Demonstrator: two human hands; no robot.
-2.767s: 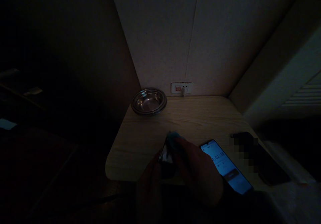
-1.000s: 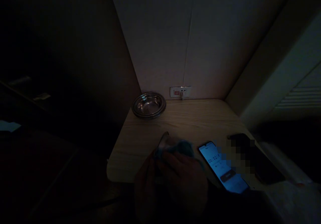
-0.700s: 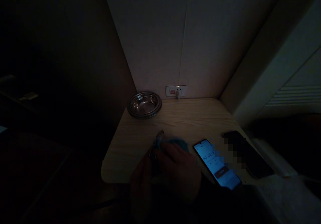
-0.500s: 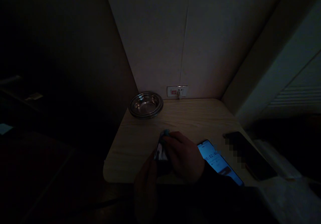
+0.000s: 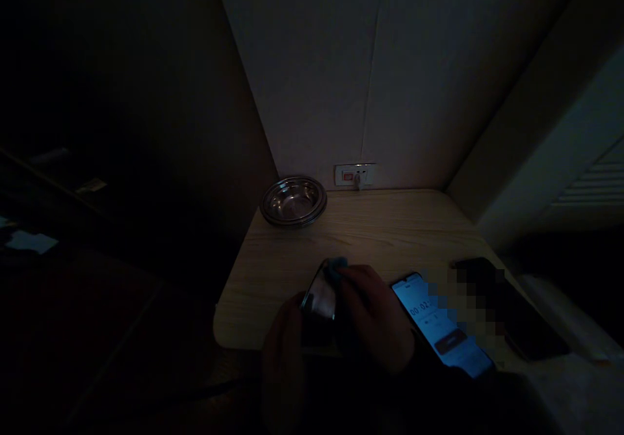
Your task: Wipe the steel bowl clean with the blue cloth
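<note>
In dim light, my left hand [image 5: 283,350] grips the near left side of a dark glossy object [image 5: 320,298] with a reflective flat face. It looks like a phone, but the darkness hides its full shape. My right hand [image 5: 375,311] pinches a small blue-green cloth [image 5: 336,270], which touches the object's upper right edge. Both hands are over the near part of a pale wooden tabletop [image 5: 390,217]. Just right of my right hand lies a phone [image 5: 436,324] with a lit screen showing a timer.
Stacked steel dishes [image 5: 293,201] stand at the table's back left corner. A wall socket [image 5: 355,175] with a plug sits behind the table. On the right lies a dark flat object [image 5: 517,311], partly pixelated, beside pale crumpled material [image 5: 568,383].
My right hand and the cloth have shifted to the object's upper right edge, uncovering more of its glossy face. The whole view has swung slightly left.
</note>
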